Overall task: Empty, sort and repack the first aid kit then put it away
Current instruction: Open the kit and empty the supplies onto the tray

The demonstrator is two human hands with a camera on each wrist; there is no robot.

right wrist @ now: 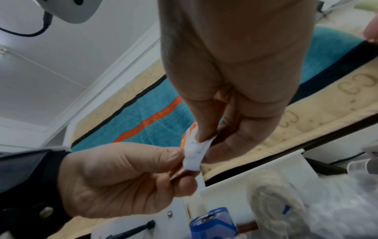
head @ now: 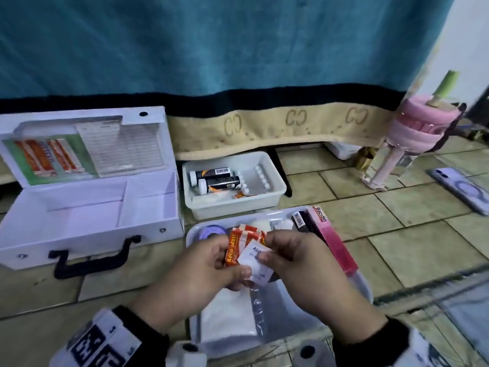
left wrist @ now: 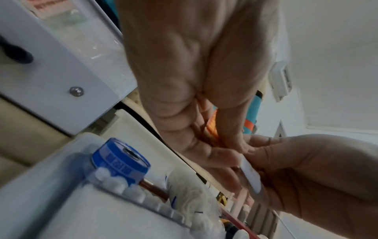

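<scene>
Pinching flat paper alcohol sachet (head: 256, 263): both hands, left hand (head: 209, 271) & right hand (head: 299, 263); glossy orange plaster packets (head: 238, 241) in left.

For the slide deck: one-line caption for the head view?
Both hands, left hand and right hand, pinch plaster strips and an alcohol-wipe sachet over the tray, beside the open first aid box.

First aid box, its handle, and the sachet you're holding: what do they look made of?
First aid box: painted white wood or board, probably; flat thick panels with visible screw heads.
Handle: black, matte, bent bar, likely metal or hard plastic.
White sachet: thin paper or foil-lined wrapper, creased, printed blue; left hand and right hand both pinch it.
</scene>
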